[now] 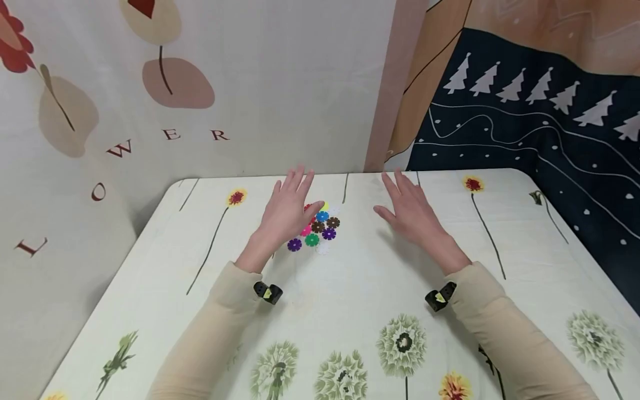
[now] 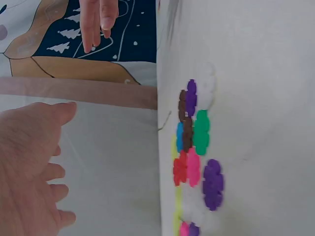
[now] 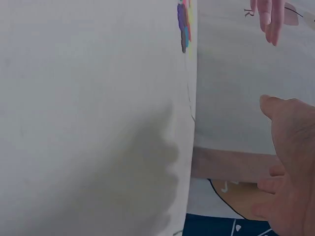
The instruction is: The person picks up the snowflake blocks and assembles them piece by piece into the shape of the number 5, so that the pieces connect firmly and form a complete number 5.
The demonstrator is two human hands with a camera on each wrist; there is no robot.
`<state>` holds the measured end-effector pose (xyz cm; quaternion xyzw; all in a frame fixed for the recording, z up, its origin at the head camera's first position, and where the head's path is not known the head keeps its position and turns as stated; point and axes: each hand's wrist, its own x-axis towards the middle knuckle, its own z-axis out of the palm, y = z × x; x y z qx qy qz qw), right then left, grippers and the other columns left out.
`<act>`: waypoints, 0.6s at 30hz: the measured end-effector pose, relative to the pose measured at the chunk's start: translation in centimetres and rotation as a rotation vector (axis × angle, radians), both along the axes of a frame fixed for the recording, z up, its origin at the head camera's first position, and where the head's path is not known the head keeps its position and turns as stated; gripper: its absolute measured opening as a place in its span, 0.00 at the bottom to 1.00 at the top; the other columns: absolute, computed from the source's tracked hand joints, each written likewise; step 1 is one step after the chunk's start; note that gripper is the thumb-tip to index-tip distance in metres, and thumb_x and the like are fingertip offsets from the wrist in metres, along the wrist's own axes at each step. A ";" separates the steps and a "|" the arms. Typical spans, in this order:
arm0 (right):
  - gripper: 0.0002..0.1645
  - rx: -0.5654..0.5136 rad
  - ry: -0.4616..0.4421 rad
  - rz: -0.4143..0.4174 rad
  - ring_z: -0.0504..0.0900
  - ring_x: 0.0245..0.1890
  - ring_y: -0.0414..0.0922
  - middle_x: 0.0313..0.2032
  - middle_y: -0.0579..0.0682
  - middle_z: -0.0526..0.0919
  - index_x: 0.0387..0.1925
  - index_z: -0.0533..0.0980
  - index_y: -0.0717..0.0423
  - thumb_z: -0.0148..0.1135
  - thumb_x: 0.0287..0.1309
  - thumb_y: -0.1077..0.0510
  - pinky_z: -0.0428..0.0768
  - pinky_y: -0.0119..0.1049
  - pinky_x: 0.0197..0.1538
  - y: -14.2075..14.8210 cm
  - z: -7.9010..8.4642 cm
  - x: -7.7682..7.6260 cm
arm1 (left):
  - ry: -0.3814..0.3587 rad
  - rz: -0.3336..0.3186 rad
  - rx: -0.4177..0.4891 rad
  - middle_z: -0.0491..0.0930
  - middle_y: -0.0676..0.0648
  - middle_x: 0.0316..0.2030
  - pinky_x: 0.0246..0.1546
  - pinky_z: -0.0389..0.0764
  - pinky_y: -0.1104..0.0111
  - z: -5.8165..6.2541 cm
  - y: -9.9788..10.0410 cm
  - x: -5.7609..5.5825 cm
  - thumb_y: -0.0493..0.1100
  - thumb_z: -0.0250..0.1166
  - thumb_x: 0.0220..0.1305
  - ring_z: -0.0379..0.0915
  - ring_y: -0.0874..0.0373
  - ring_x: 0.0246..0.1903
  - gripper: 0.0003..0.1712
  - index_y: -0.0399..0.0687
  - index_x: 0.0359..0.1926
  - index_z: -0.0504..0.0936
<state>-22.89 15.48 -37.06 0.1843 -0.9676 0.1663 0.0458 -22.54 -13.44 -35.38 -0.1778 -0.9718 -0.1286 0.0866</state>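
Several small flower-shaped plastic discs in purple, green, brown, blue, pink, red, yellow and white lie in a flat cluster on the table, among them a green disc (image 1: 312, 240), a blue disc (image 1: 322, 216) and a purple disc (image 2: 213, 185). My left hand (image 1: 286, 208) is over the left side of the cluster, fingers spread, hiding some discs in the head view. To the right of the discs, my right hand (image 1: 411, 210) is held above the cloth with fingers extended, its shadow (image 3: 142, 172) falling below. Neither hand holds anything.
A white cloth (image 1: 350, 300) printed with flowers and dandelions covers the table. Behind it hangs a pale curtain (image 1: 300, 111) with printed letters, and at the right a dark blue fabric (image 1: 480, 133) with white trees. Both wrists carry a black strap device (image 1: 268, 293).
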 end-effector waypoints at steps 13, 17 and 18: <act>0.42 -0.491 -0.202 0.159 0.77 0.60 0.58 0.64 0.66 0.73 0.75 0.61 0.66 0.70 0.65 0.61 0.80 0.50 0.59 -4.1 -2.4 0.0 | -0.274 -0.143 0.507 0.66 0.40 0.73 0.67 0.70 0.51 -3.2 -1.8 1.8 0.45 0.72 0.68 0.62 0.44 0.72 0.41 0.42 0.76 0.65; 0.42 -0.503 -0.281 0.185 0.80 0.56 0.56 0.59 0.65 0.77 0.74 0.61 0.67 0.70 0.65 0.62 0.81 0.48 0.57 -5.3 -2.7 -0.2 | -0.374 -0.119 0.589 0.73 0.40 0.68 0.62 0.76 0.54 -3.9 -2.0 2.2 0.43 0.73 0.66 0.72 0.45 0.65 0.38 0.42 0.74 0.69; 0.43 -0.503 -0.302 0.185 0.80 0.55 0.56 0.58 0.64 0.78 0.75 0.61 0.67 0.70 0.65 0.61 0.81 0.48 0.57 -5.6 -2.7 -0.2 | -0.400 -0.120 0.605 0.75 0.40 0.66 0.61 0.77 0.55 -4.0 -2.1 2.2 0.43 0.73 0.67 0.73 0.45 0.63 0.37 0.41 0.73 0.70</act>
